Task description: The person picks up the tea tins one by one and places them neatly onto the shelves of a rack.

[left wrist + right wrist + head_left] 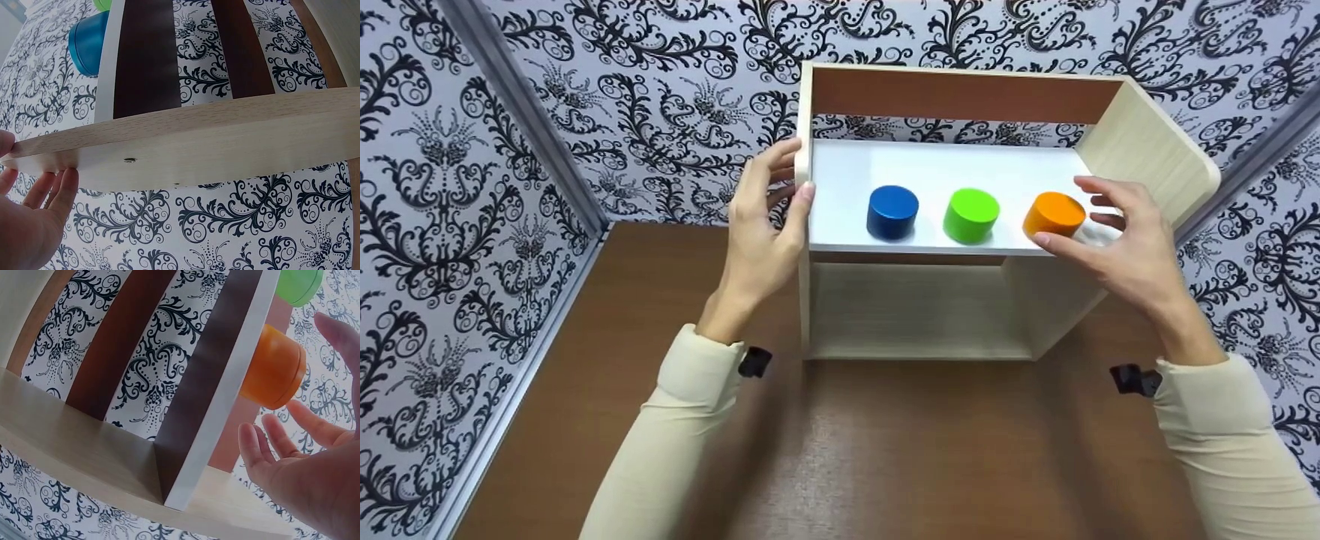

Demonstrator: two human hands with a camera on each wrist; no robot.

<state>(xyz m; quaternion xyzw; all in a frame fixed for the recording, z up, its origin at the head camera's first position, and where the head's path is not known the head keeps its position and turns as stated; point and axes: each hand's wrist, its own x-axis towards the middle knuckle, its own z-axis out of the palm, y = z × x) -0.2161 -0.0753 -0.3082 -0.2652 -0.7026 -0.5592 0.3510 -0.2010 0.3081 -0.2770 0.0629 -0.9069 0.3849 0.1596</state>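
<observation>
A small wooden shelf unit (804,300) with a white upper shelf (937,161) stands on the brown table. Three short cylinders sit in a row along that shelf: blue (892,214), green (971,216) and orange (1054,214). My left hand (765,217) grips the left side panel (185,140), thumb on one face and fingers on the other. Around the orange cylinder (273,368) my right hand (1132,247) is spread, thumb near its front and fingers to its right. In the right wrist view these fingers (315,424) are loosely bent, with one fingertip right at the cylinder's edge.
Beneath the white shelf is a lower compartment (915,311). The right side panel (1159,142) rises beside my right hand. Walls with a black floral pattern (660,112) stand behind and to both sides. Brown tabletop (922,442) extends in front of the unit.
</observation>
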